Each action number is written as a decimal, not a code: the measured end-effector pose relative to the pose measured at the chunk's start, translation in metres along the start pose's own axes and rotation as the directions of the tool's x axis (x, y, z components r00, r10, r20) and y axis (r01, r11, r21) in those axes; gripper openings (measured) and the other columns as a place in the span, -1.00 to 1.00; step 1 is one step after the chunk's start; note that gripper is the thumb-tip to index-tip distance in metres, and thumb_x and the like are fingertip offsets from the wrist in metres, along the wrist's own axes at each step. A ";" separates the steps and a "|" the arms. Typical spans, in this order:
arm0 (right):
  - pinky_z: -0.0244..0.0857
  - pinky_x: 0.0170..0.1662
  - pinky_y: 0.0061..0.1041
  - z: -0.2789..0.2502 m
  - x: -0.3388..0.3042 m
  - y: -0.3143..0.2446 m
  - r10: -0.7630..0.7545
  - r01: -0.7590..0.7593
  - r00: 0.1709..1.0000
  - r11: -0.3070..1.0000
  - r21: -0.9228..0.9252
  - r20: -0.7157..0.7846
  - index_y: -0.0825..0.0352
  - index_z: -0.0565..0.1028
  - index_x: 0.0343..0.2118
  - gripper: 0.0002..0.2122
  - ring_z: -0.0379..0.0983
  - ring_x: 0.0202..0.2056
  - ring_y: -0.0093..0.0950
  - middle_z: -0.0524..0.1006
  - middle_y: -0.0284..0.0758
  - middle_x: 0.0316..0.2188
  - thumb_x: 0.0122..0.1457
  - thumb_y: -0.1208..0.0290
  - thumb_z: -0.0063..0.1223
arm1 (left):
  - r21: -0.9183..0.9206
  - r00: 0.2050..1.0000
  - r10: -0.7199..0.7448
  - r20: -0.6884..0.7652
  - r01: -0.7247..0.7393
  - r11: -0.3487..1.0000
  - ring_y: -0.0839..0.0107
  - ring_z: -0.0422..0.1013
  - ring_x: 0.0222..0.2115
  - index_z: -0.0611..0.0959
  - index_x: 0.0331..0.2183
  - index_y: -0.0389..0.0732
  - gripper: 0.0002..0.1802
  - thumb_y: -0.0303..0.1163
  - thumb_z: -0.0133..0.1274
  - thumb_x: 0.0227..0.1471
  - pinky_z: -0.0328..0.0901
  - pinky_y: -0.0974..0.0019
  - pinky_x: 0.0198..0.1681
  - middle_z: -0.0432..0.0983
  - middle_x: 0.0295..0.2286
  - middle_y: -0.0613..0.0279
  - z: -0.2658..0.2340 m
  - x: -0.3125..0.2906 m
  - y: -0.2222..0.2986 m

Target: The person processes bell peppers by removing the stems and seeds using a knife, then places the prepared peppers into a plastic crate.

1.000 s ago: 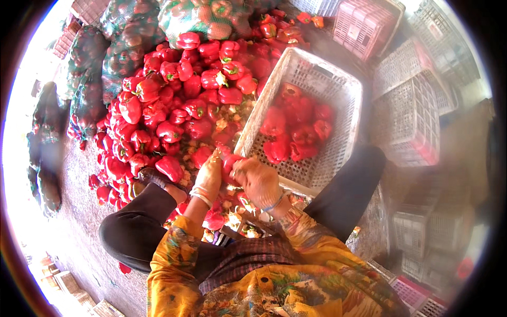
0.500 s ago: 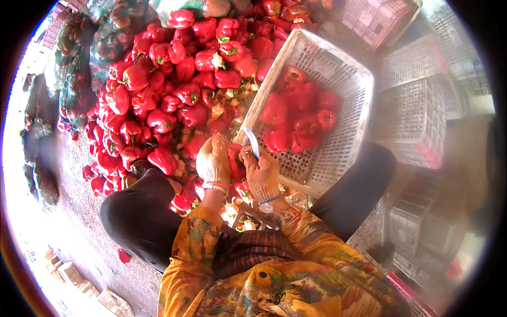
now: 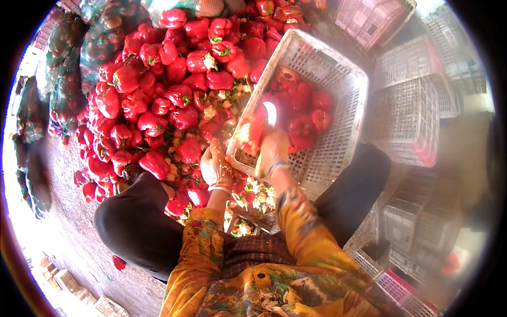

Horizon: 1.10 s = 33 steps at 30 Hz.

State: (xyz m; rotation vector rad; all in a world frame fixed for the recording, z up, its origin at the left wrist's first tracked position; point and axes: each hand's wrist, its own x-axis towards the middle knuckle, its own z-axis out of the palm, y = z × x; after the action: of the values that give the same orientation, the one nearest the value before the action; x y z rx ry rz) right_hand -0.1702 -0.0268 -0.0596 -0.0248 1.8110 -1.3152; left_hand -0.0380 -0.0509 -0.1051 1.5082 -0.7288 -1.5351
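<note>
My right hand (image 3: 273, 150), in a pale knitted glove, reaches over the near left corner of the white plastic crate (image 3: 357, 113). It grips a knife (image 3: 271, 113) whose short curved blade points up and away. A red bell pepper (image 3: 250, 134), smeared by motion, is at that hand's left side; whether the fingers still hold it is unclear. Several red peppers (image 3: 302, 124) lie inside the crate. My left hand (image 3: 215, 168), also gloved and dotted with seeds, is just left of the crate with its fingers curled. What they hold, if anything, is hidden.
A large heap of red peppers (image 3: 153, 124) spreads ahead and left, with pale cut cores (image 3: 261, 195) scattered below the crate. Filled net sacks (image 3: 103, 47) stand at the far left. Stacked crates (image 3: 409, 119) line the right. My knees flank the work area.
My right hand has moved away from my left hand, forward over the crate, with the knife and the pepper. My left hand has stayed nearly in place. The view has shifted slightly.
</note>
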 end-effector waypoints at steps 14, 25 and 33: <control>0.39 -0.38 -0.29 -0.073 -0.083 -0.044 -0.838 0.695 0.520 0.303 -0.652 0.165 0.30 0.53 -0.38 -0.84 0.53 -0.46 -0.15 0.55 -0.19 -0.48 0.19 0.31 0.15 | 0.440 0.723 0.418 0.550 -0.676 0.592 0.15 0.49 -0.41 0.60 -0.14 -0.14 -0.69 -0.15 0.03 0.19 0.38 0.18 -0.27 0.56 -0.38 0.05 0.044 -0.096 0.093; 0.23 -0.58 -0.61 -0.083 -0.068 -0.001 -0.662 0.621 0.744 0.733 -0.276 -0.085 0.38 0.53 -0.33 -0.75 0.37 -0.62 -0.62 0.47 -0.41 -0.55 0.33 0.27 -0.06 | -0.215 0.871 -0.130 0.475 0.258 0.942 0.52 0.37 -0.50 0.52 -0.22 -0.13 -0.71 -0.10 -0.03 0.26 0.25 0.41 -0.54 0.39 -0.46 0.38 0.059 -0.094 0.025; 0.33 -0.38 -0.50 -0.096 -0.053 -0.025 -0.192 0.160 0.939 0.978 0.131 0.284 0.36 0.56 -0.29 -0.68 0.49 -0.50 -0.49 0.56 -0.33 -0.52 0.34 0.16 -0.06 | -0.050 0.757 0.086 0.648 -0.071 0.996 0.57 0.43 -0.36 0.58 -0.16 -0.22 -0.69 -0.17 -0.06 0.30 0.34 0.49 -0.27 0.52 -0.36 0.33 0.061 -0.080 0.053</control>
State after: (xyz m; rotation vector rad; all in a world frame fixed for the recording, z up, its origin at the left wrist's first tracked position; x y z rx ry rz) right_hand -0.2103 0.0603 -0.0011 -0.3175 1.5096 -1.4468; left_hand -0.0959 -0.0160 -0.0130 0.8786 -1.1442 -2.0131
